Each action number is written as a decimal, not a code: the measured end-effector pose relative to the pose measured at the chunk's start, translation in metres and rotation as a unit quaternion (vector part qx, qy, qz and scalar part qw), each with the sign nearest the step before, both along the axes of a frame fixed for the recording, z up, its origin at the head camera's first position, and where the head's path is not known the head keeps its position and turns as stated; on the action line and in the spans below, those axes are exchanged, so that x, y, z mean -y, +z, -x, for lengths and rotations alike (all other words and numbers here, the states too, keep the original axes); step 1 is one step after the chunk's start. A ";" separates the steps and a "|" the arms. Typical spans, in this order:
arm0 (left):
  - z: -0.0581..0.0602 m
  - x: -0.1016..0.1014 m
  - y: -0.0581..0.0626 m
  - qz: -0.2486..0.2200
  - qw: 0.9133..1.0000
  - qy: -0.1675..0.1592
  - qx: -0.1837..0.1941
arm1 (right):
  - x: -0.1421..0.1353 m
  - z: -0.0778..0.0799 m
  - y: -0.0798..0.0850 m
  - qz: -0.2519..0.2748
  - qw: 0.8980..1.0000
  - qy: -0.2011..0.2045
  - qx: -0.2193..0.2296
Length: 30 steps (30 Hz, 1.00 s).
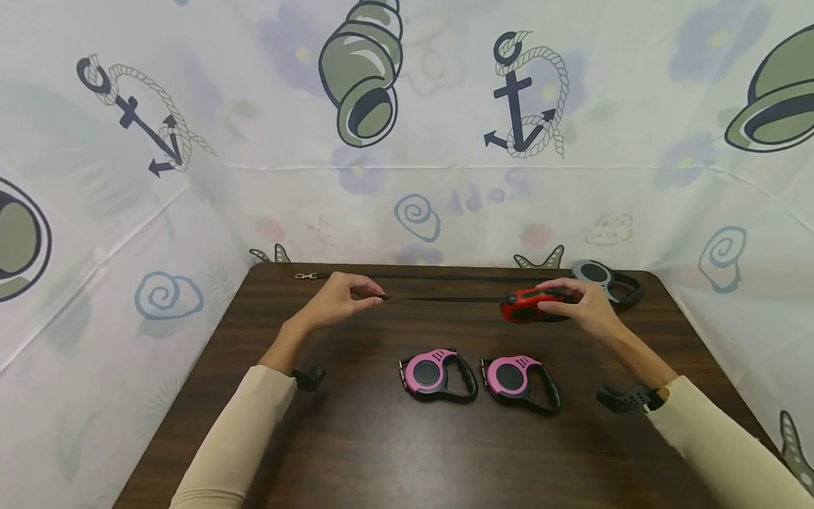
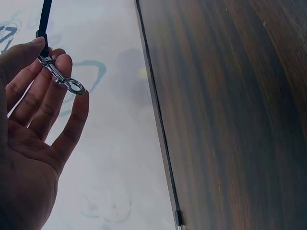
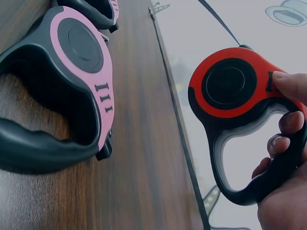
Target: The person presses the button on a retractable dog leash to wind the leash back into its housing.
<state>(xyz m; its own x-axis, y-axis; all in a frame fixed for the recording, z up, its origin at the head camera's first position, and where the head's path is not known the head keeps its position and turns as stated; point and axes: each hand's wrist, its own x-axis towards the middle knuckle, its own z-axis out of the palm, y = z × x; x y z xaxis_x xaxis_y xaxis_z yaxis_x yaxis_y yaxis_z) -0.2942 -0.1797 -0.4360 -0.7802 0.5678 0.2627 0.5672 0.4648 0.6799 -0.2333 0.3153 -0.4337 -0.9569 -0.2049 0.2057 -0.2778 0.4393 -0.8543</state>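
Cloth (image 1: 439, 113) behind table (image 1: 356, 452), red leash (image 1: 526, 307) stretched between right hand (image 1: 584, 308) and left hand (image 1: 340, 300)

Sea-print cloth rose at the back and sides; dark wood-grain table stood before it. Cream sleeves (image 1: 238, 431) reached in from both lower corners. Gray-blue leash (image 1: 591, 271) lay at the far right corner, its thin strap (image 1: 413, 276) running along the back edge to a metal clip at the far left. Left pink leash (image 1: 426, 372) and right pink leash (image 1: 509, 377) lay near mid-table, side by side, handles rightward. Red leash was up over the table's far part, right of center. Right hand's fingers curled round its black handle, thumb on the casing's button. Left hand pinched the black strap end, thumb against fingers, others loosely bent, slightly apart. Black strap (image 1: 445, 300) ran near-straight between hands. Silver clip (image 2: 61, 77) lay against the left fingers.
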 end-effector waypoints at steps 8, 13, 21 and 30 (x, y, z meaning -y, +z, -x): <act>-0.002 -0.015 0.001 -0.002 1.000 -0.014 0.000 | 0.011 0.000 0.001 0.034 0.999 0.022 0.008; -0.002 -0.024 0.001 -0.011 1.000 -0.022 -0.002 | 0.016 0.002 0.001 0.035 0.999 0.020 0.000; -0.001 -0.035 -0.002 -0.021 0.999 -0.027 0.006 | 0.023 0.004 0.000 0.033 0.999 0.023 -0.002; -0.001 -0.049 -0.001 -0.027 0.999 -0.039 0.011 | 0.031 0.006 0.000 0.035 0.999 0.030 0.003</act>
